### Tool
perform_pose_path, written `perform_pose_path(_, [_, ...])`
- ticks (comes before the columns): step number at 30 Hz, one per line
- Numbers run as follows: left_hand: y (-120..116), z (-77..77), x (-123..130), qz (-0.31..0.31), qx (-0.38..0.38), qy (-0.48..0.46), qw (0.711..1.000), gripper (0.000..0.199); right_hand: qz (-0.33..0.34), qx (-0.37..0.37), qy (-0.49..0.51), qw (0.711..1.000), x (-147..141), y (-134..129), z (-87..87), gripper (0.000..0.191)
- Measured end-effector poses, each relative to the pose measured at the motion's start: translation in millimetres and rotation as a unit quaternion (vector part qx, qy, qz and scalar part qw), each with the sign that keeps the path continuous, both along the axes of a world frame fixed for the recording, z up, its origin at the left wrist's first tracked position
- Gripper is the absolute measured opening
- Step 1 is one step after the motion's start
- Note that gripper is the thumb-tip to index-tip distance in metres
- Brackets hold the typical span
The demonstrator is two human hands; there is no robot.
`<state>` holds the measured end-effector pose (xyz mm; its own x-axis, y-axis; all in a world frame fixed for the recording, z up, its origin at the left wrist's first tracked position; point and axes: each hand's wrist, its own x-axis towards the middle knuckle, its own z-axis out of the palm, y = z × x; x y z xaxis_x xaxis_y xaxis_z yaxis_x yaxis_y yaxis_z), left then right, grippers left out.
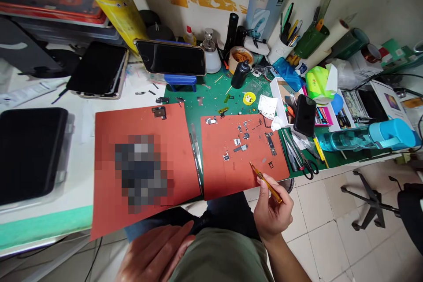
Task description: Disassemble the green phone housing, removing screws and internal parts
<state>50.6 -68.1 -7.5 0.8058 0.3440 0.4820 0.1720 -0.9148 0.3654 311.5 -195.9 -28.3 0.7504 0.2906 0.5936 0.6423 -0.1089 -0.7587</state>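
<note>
Right hand (272, 209) in a narrow, firm pinch, thumb and fingers closed around a slim yellow-handled precision screwdriver (268, 188), its tip angled down just over the near edge of the orange-red repair mat (214, 176) (contact with the mat impossible to confirm from this view). Left hand (153, 253) well below the mat, off its near-left corner: fingers loose and slightly spread, nothing in them, above the lap.

Scattered across the mat, beyond the screwdriver's tip: tiny metal shields, dark phone parts (239, 146) and specks too small to tell apart, with a slim circuit board (271, 143) near the right edge. Just left of the mat, steel tweezers (196, 163) lying along its edge; further left, a second red mat (112, 150) under a pixelated patch. Beyond the mat, a green bench mat (211, 92) with a small yellow dish (249, 98), and a smartphone (170, 57) propped on a blue stand (180, 83). Right of the mat, a black phone (304, 115), black-handled scissors (309, 166) and a blue-capped water bottle (366, 139).
</note>
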Motion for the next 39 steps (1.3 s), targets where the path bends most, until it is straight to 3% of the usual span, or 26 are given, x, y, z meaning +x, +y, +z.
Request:
perform_pose_path(6, [16.5,25.2,13.8,0.115,-0.022,-0.026,0.993,0.028,0.048,0.021,0.145,0.988,-13.6,12.8,38.4,0.029])
perform_pose_path(9, [32.2,33.5,19.9,0.159,-0.084,-0.054,0.982,0.026,0.122,0.035,0.3,0.946,-25.5,25.4,55.8,0.022])
perform_pose_path(13, [50.3,34.2,19.7,0.141,-0.179,-0.087,0.97,0.026,0.204,0.033,0.428,0.88,-43.1,48.5,66.7,0.023])
perform_pose_path(17, [56.9,31.5,16.2,0.12,-0.218,-0.088,0.964,0.028,0.242,0.013,0.457,0.856,-58.5,67.4,70.7,0.025])
perform_pose_path(29, [57.5,25.8,7.2,0.092,-0.294,-0.157,0.938,0.011,0.275,-0.027,0.42,0.865,-74.3,76.5,68.3,0.021])
perform_pose_path(39, [56.9,28.7,8.7,0.097,-0.254,-0.138,0.952,0.013,0.261,-0.022,0.366,0.893,-79.3,70.5,71.5,0.022])
